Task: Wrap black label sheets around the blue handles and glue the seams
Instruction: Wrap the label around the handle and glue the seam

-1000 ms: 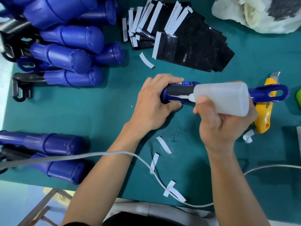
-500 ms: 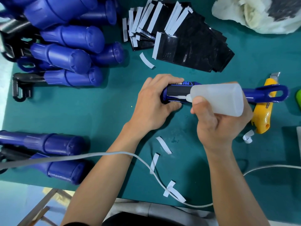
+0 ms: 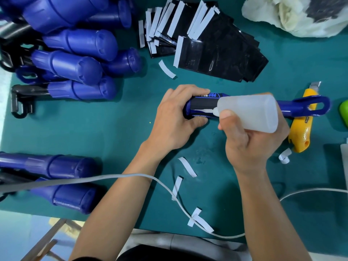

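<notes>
Black label sheet [image 3: 203, 104] already wraps the blue handle [image 3: 187, 110] just below the stack of sheets [image 3: 216, 53], left hand [image 3: 175, 119] fingers clamped round it, right hand [image 3: 250, 140] fingers clamped on the glue bottle [image 3: 250, 112] at its seam, while bare handles [image 3: 75, 63] left of the stack wait.

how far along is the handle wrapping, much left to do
Done: the two handles at lower left may be finished, but their wraps are hard to make out. In hand: the left hand grips a handle wrapped in a black label while the right hand holds the glue bottle with its nozzle at the seam. Left: the pile of bare blue handles and the stack of label sheets.
</notes>
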The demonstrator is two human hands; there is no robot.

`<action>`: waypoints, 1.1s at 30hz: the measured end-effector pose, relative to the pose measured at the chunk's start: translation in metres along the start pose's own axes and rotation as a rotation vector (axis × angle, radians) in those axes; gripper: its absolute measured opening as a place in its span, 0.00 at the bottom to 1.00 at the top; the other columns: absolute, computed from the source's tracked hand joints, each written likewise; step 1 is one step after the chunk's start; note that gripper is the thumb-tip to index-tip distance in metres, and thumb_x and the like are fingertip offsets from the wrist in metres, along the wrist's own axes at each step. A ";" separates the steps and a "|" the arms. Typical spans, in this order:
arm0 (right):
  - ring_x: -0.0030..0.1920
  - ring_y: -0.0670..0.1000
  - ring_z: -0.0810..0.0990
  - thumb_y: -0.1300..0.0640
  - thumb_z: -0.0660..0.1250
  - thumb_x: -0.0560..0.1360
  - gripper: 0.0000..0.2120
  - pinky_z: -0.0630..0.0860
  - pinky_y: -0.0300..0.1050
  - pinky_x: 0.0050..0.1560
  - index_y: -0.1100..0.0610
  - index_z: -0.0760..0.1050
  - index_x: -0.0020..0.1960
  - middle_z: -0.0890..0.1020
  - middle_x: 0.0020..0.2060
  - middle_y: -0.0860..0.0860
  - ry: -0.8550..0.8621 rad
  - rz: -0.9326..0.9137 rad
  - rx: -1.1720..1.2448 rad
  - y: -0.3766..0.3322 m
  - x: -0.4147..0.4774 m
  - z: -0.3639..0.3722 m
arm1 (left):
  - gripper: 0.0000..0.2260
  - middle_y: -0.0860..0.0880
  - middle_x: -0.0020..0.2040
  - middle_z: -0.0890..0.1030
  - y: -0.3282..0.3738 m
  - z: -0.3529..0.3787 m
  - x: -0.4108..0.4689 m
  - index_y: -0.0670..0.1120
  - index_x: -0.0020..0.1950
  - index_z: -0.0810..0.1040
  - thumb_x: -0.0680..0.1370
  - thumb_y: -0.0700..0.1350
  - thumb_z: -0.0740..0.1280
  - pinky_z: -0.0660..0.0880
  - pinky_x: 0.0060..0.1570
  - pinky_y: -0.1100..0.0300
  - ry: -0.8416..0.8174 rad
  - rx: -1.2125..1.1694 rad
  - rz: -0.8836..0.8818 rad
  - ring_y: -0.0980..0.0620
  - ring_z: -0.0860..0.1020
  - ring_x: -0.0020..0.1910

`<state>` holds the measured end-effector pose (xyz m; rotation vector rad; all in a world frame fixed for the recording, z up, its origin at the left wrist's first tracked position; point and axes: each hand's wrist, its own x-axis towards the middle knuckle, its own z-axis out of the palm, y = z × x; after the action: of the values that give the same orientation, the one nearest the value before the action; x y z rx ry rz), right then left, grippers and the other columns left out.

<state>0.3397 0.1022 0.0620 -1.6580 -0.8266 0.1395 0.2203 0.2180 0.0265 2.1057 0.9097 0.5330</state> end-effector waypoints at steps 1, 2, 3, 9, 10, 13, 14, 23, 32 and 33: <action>0.35 0.51 0.80 0.55 0.70 0.77 0.15 0.75 0.35 0.41 0.68 0.80 0.40 0.81 0.32 0.54 0.000 -0.001 0.000 0.000 0.000 0.000 | 0.27 0.63 0.59 0.78 0.000 0.000 0.000 0.57 0.65 0.80 0.69 0.45 0.83 0.67 0.55 0.66 -0.001 -0.001 -0.001 0.52 0.73 0.52; 0.35 0.53 0.81 0.54 0.70 0.77 0.16 0.75 0.37 0.40 0.68 0.80 0.40 0.81 0.32 0.55 0.000 0.001 -0.004 0.001 0.000 0.000 | 0.27 0.63 0.59 0.78 0.000 0.000 0.000 0.57 0.65 0.80 0.69 0.45 0.83 0.68 0.54 0.66 -0.001 0.000 -0.001 0.52 0.73 0.51; 0.34 0.54 0.81 0.54 0.70 0.77 0.16 0.76 0.38 0.40 0.68 0.80 0.40 0.81 0.31 0.55 0.000 0.003 -0.011 0.001 0.000 -0.001 | 0.27 0.63 0.59 0.78 0.000 0.000 0.000 0.57 0.65 0.80 0.69 0.45 0.83 0.68 0.54 0.65 -0.002 0.002 0.001 0.52 0.73 0.51; 0.33 0.58 0.81 0.53 0.70 0.77 0.17 0.76 0.40 0.39 0.68 0.79 0.39 0.81 0.31 0.57 -0.006 0.013 -0.020 0.002 0.001 -0.002 | 0.26 0.63 0.59 0.78 0.002 0.000 0.001 0.56 0.64 0.80 0.69 0.44 0.83 0.67 0.54 0.66 -0.003 0.009 0.004 0.51 0.73 0.51; 0.33 0.58 0.81 0.53 0.70 0.77 0.17 0.76 0.40 0.39 0.68 0.79 0.40 0.81 0.31 0.57 -0.007 0.013 -0.017 0.002 0.001 -0.002 | 0.26 0.63 0.59 0.78 0.002 0.000 0.001 0.56 0.64 0.80 0.69 0.44 0.83 0.67 0.54 0.66 -0.002 0.009 0.002 0.52 0.73 0.51; 0.34 0.57 0.80 0.54 0.71 0.77 0.17 0.76 0.39 0.39 0.68 0.79 0.40 0.81 0.31 0.57 0.001 0.014 -0.025 0.002 0.001 -0.002 | 0.26 0.62 0.59 0.78 0.002 0.000 0.001 0.56 0.64 0.80 0.69 0.44 0.83 0.67 0.54 0.67 -0.007 0.006 -0.003 0.51 0.73 0.51; 0.34 0.56 0.80 0.54 0.71 0.77 0.17 0.76 0.38 0.39 0.68 0.79 0.40 0.81 0.31 0.57 0.001 0.014 -0.027 0.002 0.000 -0.003 | 0.26 0.62 0.59 0.78 0.002 0.000 0.001 0.56 0.64 0.80 0.69 0.44 0.83 0.67 0.54 0.67 -0.008 0.006 -0.004 0.51 0.73 0.51; 0.34 0.55 0.80 0.54 0.70 0.77 0.16 0.75 0.36 0.41 0.68 0.79 0.40 0.81 0.31 0.58 -0.002 0.030 -0.012 0.001 0.002 -0.003 | 0.26 0.62 0.59 0.78 0.000 0.002 0.000 0.57 0.64 0.79 0.69 0.45 0.83 0.69 0.55 0.65 -0.009 0.003 -0.007 0.53 0.73 0.52; 0.35 0.54 0.79 0.56 0.71 0.76 0.14 0.74 0.33 0.42 0.68 0.78 0.41 0.81 0.32 0.58 0.004 0.017 -0.011 -0.002 0.002 -0.005 | 0.27 0.64 0.59 0.77 -0.001 0.002 0.000 0.59 0.64 0.79 0.69 0.46 0.83 0.70 0.55 0.64 -0.004 0.003 -0.007 0.54 0.73 0.52; 0.35 0.54 0.79 0.56 0.71 0.77 0.14 0.74 0.33 0.42 0.68 0.78 0.41 0.81 0.32 0.58 0.005 0.015 -0.014 -0.001 0.002 -0.005 | 0.27 0.64 0.59 0.77 -0.002 0.002 0.000 0.59 0.64 0.79 0.69 0.46 0.83 0.70 0.55 0.64 -0.003 0.005 -0.007 0.54 0.73 0.52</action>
<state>0.3431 0.0992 0.0652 -1.6770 -0.8134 0.1400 0.2213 0.2180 0.0240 2.1064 0.9172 0.5238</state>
